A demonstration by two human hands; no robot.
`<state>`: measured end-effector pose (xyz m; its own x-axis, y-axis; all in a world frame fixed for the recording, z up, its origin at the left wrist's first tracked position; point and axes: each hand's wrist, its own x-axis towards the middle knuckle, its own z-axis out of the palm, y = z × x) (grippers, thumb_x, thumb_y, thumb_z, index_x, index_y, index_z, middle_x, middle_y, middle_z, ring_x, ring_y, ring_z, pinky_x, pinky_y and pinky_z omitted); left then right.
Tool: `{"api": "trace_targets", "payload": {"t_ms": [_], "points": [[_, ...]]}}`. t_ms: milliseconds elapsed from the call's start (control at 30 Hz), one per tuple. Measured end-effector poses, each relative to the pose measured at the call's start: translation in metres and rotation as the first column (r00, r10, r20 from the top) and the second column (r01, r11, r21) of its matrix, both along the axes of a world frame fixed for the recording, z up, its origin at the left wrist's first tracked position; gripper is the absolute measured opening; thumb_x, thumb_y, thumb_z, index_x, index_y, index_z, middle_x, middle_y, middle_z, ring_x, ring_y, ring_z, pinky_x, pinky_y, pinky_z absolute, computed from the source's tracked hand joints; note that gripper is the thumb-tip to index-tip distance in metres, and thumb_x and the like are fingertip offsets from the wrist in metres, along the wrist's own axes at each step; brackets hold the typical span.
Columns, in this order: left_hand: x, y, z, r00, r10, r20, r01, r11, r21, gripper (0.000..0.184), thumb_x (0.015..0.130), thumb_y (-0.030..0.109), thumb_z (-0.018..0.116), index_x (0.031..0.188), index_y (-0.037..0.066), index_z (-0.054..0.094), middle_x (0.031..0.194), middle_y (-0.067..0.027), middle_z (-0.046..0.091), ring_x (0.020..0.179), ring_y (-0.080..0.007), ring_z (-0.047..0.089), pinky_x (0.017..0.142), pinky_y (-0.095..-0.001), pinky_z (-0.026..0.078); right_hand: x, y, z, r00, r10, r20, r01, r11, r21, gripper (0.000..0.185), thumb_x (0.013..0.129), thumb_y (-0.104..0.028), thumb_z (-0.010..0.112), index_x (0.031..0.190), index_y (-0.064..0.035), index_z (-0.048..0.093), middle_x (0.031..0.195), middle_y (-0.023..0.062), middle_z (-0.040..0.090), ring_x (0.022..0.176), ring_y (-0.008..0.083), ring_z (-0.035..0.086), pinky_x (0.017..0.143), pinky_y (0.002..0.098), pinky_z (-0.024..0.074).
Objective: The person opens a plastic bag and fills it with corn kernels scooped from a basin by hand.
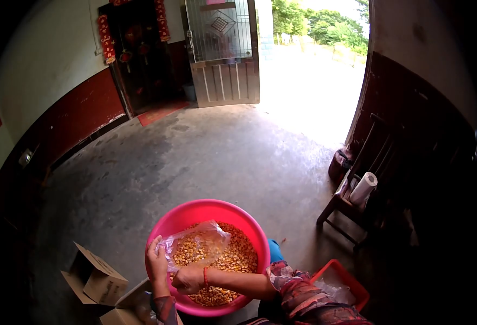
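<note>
A pink basin (261, 238) holds many yellow-orange corn kernels (241, 252). Over its left side my left hand (157, 259) grips the edge of a clear plastic bag (208, 235), which spreads across the kernels. My right hand (188, 279), with a red bracelet at the wrist, is closed low over the kernels near the basin's left side, just below the bag. What its fingers hold, if anything, is hidden.
Open cardboard boxes (100, 281) stand at the lower left. A red container (357, 287) with clear plastic is at the lower right. Beyond it, a wooden chair (330, 210) bears a white roll (364, 187). A door (225, 81) stands open beside the bright doorway.
</note>
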<state>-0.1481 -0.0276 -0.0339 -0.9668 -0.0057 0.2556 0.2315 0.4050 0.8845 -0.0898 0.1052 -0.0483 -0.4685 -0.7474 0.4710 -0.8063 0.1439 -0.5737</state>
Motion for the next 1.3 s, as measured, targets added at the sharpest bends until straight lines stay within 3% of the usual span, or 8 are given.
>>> {"api": "trace_targets", "payload": {"t_ms": [67,133,200,267,367,567,1100,1300], "points": [[0.002,0.002,0.001,0.999,-0.017,0.033,0.015,0.998,0.059,0.036,0.080,0.004,0.051,0.115,0.001,0.057,0.115,-0.0154,0.058,0.106,-0.0262,0.055,0.093,-0.0316,0.041,0.005,-0.005,-0.005,0.998,-0.012,0.068,0.002,0.989,0.146,0.013,0.064,-0.015,0.059,0.071,-0.0042,0.058,0.062,0.0155,0.056,0.062,0.0340,0.056,0.059,0.0434,0.0454],[0.016,0.012,0.028,1.000,0.019,-0.023,-0.023,0.979,-0.202,0.033,0.079,0.004,0.054,0.111,0.001,0.059,0.113,-0.0154,0.058,0.106,-0.0270,0.055,0.092,-0.0325,0.042,0.010,-0.012,-0.007,0.994,0.106,-0.008,-0.106,0.983,-0.152,0.015,0.063,-0.015,0.060,0.074,-0.0050,0.059,0.072,0.0157,0.058,0.075,0.0337,0.056,0.070,0.0433,0.0446],[0.012,0.011,0.017,0.997,0.004,-0.083,-0.024,0.970,-0.241,0.031,0.079,0.004,0.054,0.109,0.000,0.059,0.110,-0.0160,0.058,0.104,-0.0289,0.055,0.091,-0.0341,0.042,-0.002,-0.028,-0.046,0.990,0.063,-0.130,-0.076,0.992,-0.099,0.020,0.063,-0.016,0.059,0.081,-0.0055,0.061,0.087,0.0156,0.058,0.089,0.0339,0.053,0.080,0.0425,0.0423],[0.009,0.009,0.008,0.990,-0.014,-0.143,-0.027,0.959,-0.281,0.029,0.078,0.004,0.054,0.106,-0.001,0.060,0.107,-0.0167,0.059,0.102,-0.0308,0.056,0.091,-0.0357,0.043,-0.004,-0.032,-0.060,0.968,-0.162,-0.192,0.145,0.984,-0.101,0.029,0.064,-0.017,0.059,0.089,-0.0033,0.060,0.098,0.0163,0.056,0.094,0.0338,0.051,0.083,0.0412,0.0423],[0.008,0.008,0.003,0.992,-0.050,-0.112,0.014,0.953,-0.302,0.029,0.078,0.005,0.055,0.106,0.000,0.060,0.108,-0.0173,0.058,0.103,-0.0320,0.055,0.091,-0.0365,0.043,0.003,-0.021,-0.050,0.965,-0.214,-0.150,0.220,0.975,0.025,0.034,0.064,-0.017,0.058,0.094,-0.0005,0.058,0.104,0.0172,0.054,0.098,0.0334,0.050,0.086,0.0401,0.0420],[0.008,0.009,0.002,0.992,-0.069,-0.102,0.034,0.952,-0.306,0.028,0.077,0.006,0.057,0.104,0.000,0.061,0.107,-0.0173,0.058,0.103,-0.0320,0.054,0.091,-0.0365,0.043,0.011,-0.032,-0.052,0.965,-0.223,-0.137,0.249,0.943,0.220,0.030,0.073,-0.019,0.053,0.095,0.0015,0.055,0.101,0.0176,0.056,0.098,0.0323,0.051,0.087,0.0407,0.0417],[0.010,0.010,0.006,0.993,-0.103,-0.056,0.082,0.952,-0.295,0.027,0.076,0.006,0.059,0.101,0.001,0.063,0.105,-0.0180,0.059,0.104,-0.0319,0.054,0.093,-0.0372,0.042,0.010,-0.029,-0.067,0.964,-0.217,-0.152,0.235,0.966,0.111,0.020,0.067,-0.017,0.054,0.080,-0.0033,0.061,0.083,0.0179,0.060,0.087,0.0342,0.056,0.082,0.0423,0.0431],[0.011,0.011,0.006,0.992,-0.116,-0.042,0.099,0.952,-0.289,0.026,0.076,0.007,0.059,0.101,0.001,0.063,0.105,-0.0181,0.059,0.104,-0.0321,0.054,0.093,-0.0377,0.042,0.014,-0.017,-0.044,0.989,-0.063,-0.130,0.090,0.973,0.212,0.022,0.070,-0.019,0.056,0.081,-0.0005,0.058,0.086,0.0226,0.059,0.086,0.0388,0.055,0.080,0.0453,0.0433]]}}
